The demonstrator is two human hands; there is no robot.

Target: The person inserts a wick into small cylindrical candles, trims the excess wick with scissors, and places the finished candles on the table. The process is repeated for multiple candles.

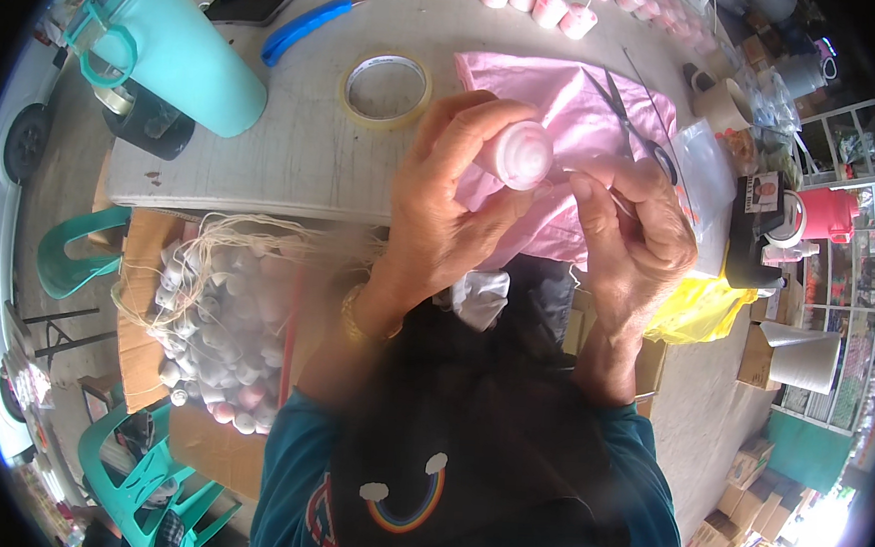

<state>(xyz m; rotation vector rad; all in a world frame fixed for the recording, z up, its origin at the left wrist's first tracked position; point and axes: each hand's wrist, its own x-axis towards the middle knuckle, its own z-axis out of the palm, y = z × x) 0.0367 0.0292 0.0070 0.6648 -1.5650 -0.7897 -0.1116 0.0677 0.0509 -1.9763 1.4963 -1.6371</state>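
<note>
My left hand is closed around a small pink-and-white round-ended piece, its ringed end facing up. Close beside it, my right hand pinches a thin pale string; the fingers cover most of it. Whether the string joins the piece I cannot tell. Below both hands a pink cloth lies on the table, with dark scissors on it, blades partly spread. Several similar small pink pieces stand in rows at the table's far edge.
On the grey table are a tape roll, a blue cutter, a phone and a turquoise tumbler. A cardboard box at lower left holds white pieces and strings. A yellow bag hangs at right.
</note>
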